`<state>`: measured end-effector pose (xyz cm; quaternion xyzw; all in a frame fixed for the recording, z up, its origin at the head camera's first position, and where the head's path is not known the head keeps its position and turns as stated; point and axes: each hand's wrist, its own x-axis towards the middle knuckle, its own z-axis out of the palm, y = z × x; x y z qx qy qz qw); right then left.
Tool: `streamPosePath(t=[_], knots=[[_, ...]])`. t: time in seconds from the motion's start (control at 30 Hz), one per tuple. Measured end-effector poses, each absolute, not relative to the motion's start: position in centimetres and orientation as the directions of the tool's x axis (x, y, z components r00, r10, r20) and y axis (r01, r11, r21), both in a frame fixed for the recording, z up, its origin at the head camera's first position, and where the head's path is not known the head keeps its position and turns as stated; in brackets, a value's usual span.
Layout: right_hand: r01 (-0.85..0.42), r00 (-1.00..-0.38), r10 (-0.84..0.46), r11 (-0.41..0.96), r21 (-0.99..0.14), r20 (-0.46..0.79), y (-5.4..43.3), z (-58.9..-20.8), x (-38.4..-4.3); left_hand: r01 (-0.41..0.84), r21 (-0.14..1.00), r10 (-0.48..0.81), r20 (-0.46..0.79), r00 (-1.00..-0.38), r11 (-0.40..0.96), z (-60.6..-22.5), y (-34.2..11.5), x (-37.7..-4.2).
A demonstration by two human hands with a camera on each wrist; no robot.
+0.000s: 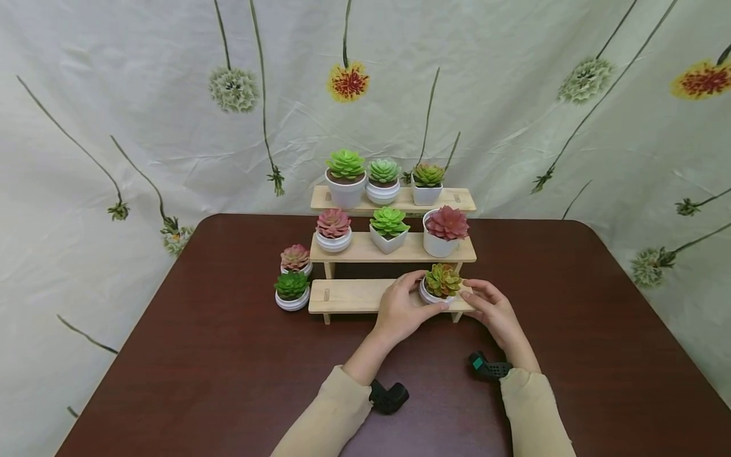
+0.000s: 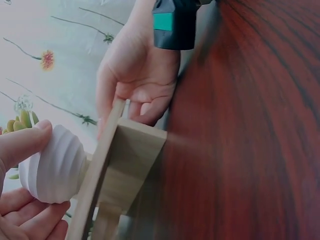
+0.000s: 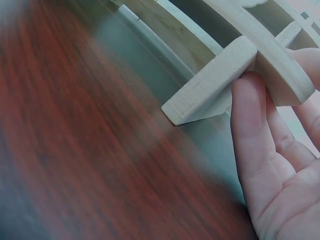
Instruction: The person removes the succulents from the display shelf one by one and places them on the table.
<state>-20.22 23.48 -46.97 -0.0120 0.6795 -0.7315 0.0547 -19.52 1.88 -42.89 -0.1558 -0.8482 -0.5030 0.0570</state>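
Beige sleeves [image 1: 328,416] come in nearest, a black wrist camera [image 1: 389,398] on each arm, above a dark red-brown table [image 1: 217,355]. Beyond them, the left hand [image 1: 401,308] holds a white ribbed pot with a yellow-green succulent [image 1: 441,285], thumb in front and fingers behind; whether its base bears fully on the wood I cannot tell. Round, the pot has no long axis; it sits near the right end of the bottom shelf [image 1: 354,295], which runs left to right across the person's front. On the pot's other side, the right hand [image 1: 495,311] grips that shelf's end, so the pot lies between the hands, the left one closer. Two potted succulents [image 1: 292,289] stand on the table just beside the stand's left end. Close behind the held pot, a red succulent [image 1: 448,223] on the middle shelf [image 1: 356,251] limits room rearward, alongside a green [image 1: 389,222] and a pink one [image 1: 334,223]. Farther back, three green succulents [image 1: 345,165] line the top shelf [image 1: 320,198], before a flower-printed cloth [image 1: 143,95].
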Motion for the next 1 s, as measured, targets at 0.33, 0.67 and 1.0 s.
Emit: streamPosePath(t=[0.33,0.67,1.0], knots=[[0.062,-0.994,-0.09,-0.058,-0.996,-0.057,23.6,-46.9,-20.3,0.297,0.869,0.188,0.24,-0.952,0.395,-42.3,1.1,-18.9],[0.072,-0.993,-0.096,-0.054,-0.996,-0.066,23.5,-46.9,-20.3,0.306,0.884,0.214,0.242,-0.946,0.353,-42.0,0.7,-17.9],[0.078,-0.993,-0.091,-0.071,-0.994,-0.071,23.3,-46.8,-20.4,0.367,0.871,0.254,0.293,-0.922,0.326,-42.3,0.2,-16.7]])
